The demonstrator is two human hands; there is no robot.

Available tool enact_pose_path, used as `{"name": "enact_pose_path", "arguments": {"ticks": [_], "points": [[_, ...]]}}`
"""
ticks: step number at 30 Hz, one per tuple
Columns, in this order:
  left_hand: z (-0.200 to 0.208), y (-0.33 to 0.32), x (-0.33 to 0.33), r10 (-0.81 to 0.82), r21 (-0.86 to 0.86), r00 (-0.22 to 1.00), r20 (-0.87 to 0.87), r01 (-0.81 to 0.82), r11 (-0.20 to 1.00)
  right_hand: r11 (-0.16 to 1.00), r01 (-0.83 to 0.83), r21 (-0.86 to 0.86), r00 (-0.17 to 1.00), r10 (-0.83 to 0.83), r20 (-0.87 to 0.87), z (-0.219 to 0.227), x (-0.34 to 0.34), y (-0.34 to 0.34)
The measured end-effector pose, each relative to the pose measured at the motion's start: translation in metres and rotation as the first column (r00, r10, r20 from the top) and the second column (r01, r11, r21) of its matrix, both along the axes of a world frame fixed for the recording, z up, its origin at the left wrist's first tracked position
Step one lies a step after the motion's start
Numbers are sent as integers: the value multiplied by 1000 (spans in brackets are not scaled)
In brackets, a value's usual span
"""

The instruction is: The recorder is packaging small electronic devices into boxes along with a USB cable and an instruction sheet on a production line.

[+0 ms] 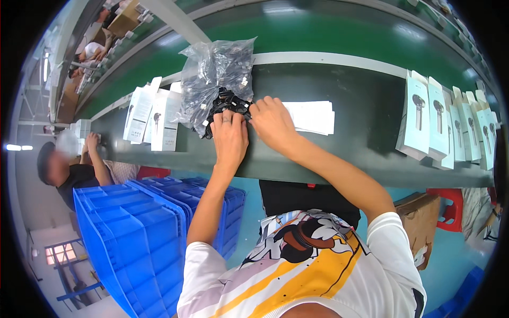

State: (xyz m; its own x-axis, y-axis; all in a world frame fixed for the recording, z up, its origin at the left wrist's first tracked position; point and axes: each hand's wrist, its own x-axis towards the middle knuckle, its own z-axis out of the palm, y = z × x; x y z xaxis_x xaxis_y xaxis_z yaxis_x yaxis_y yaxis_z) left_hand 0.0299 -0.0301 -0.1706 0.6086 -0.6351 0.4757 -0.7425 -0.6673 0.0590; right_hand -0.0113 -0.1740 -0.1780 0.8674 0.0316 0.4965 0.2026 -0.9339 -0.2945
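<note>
A heap of small black cables (227, 99) with pale connector ends spills from the mouth of a clear plastic bag (222, 61) on the dark bench. More of the same cables show through the bag's film. My left hand (230, 139), a ring on one finger, is closed at the near edge of the heap with its fingers curled onto the black cables. From the right, my right hand (273, 123) reaches the heap's side, fingers bent and pinched on a cable there. Its fingertips are partly hidden. Just beyond my right hand lies a stack of white paper sheets (313, 117).
White boxes with a printed device stand open-topped at left (164, 119) and in a row at right (416, 116). A green conveyor belt (328, 34) runs behind the bench. Stacked blue crates (132, 228) fill the lower left. A co-worker (79, 172) sits at far left.
</note>
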Motion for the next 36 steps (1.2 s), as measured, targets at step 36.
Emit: {"name": "enact_pose_path", "arguments": {"ticks": [36], "points": [[31, -68, -18, -459, -93, 839, -292, 452, 887, 994, -81, 72, 995, 76, 66, 15, -78, -111]]}}
